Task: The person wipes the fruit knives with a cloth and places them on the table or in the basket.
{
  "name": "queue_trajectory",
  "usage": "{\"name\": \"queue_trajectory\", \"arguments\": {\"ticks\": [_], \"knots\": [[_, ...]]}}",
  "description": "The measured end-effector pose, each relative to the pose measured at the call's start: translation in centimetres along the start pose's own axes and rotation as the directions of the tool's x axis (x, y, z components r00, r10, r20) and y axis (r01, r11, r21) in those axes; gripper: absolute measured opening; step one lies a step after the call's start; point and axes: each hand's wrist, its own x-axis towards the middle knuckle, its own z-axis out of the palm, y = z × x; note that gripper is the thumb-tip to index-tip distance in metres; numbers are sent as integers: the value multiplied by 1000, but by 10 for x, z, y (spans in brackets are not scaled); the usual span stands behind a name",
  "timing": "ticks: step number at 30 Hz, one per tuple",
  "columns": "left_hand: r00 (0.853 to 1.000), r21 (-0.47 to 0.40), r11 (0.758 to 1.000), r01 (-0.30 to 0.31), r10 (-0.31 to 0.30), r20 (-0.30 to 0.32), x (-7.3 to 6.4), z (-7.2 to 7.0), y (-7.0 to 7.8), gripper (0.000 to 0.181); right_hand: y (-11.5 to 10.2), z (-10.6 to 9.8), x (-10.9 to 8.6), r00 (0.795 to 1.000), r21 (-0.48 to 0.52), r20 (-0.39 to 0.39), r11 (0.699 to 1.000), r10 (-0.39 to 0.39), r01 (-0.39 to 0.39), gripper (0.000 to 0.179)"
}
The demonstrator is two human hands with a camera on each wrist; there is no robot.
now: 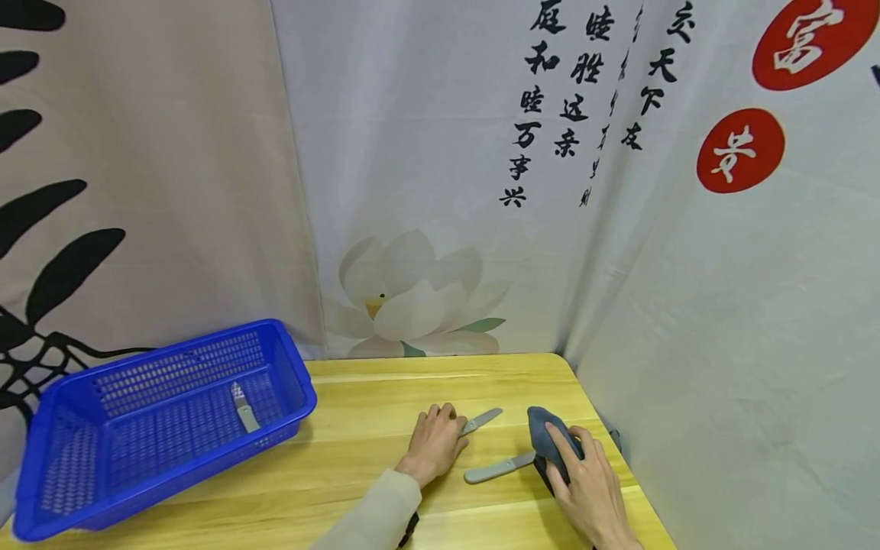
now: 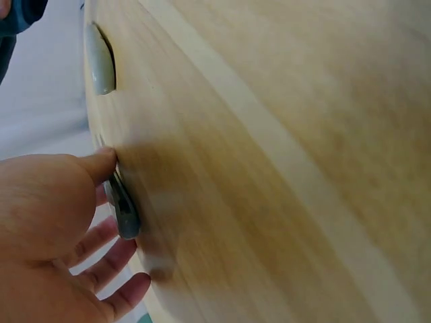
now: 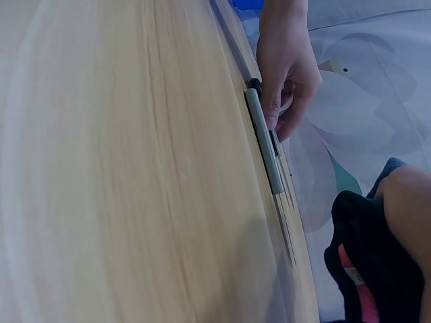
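Note:
My left hand (image 1: pixel 436 441) pinches the grey-green handle of a folding knife (image 1: pixel 490 417), its thumb and fingers on either side. A dark slot shows along that handle (image 2: pixel 123 207) in the left wrist view, and the blade points right. A second folding knife (image 1: pixel 490 470) lies nearer me on the table, unfolded. My right hand (image 1: pixel 593 481) holds a bunched dark blue cloth (image 1: pixel 543 429), which hides that knife's blade in the head view. A pink label (image 3: pixel 361 285) shows in the cloth's dark folds from the right wrist.
On the left of the wooden table (image 1: pixel 364 397) stands a blue plastic basket (image 1: pixel 172 473) with perforated sides. One more folding knife (image 1: pixel 245 409) lies inside it. Printed curtains (image 1: pixel 440 153) hang behind and to the right of the table.

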Motion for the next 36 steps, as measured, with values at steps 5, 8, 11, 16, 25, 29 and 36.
{"name": "queue_trajectory", "arguments": {"ticks": [5,8,11,16,25,29,36], "knots": [[1000,-13,1000,6,-6,9,1,-1,1,21,-1,-1,-1,1000,3,-7,1000,-2,2,69],[1000,-17,1000,7,-7,18,0,-3,0,20,-1,0,-2,1000,5,-16,1000,-9,9,70],[1000,-19,1000,0,0,22,-4,-6,-2,16,-2,1,-1,1000,6,-23,1000,-18,18,70],[999,-13,999,-37,37,-6,-15,-13,-9,9,-7,2,-1,998,11,-32,999,-47,47,72],[993,-50,995,-85,80,-89,-39,-37,-31,17,-25,8,7,991,38,-70,992,-117,120,70],[987,-104,990,-97,82,-142,-50,-52,-40,19,-40,8,14,985,60,-87,986,-150,156,68],[965,-226,968,-106,45,-257,-73,-78,-45,21,-74,4,30,970,110,-119,968,-213,226,69]]}}
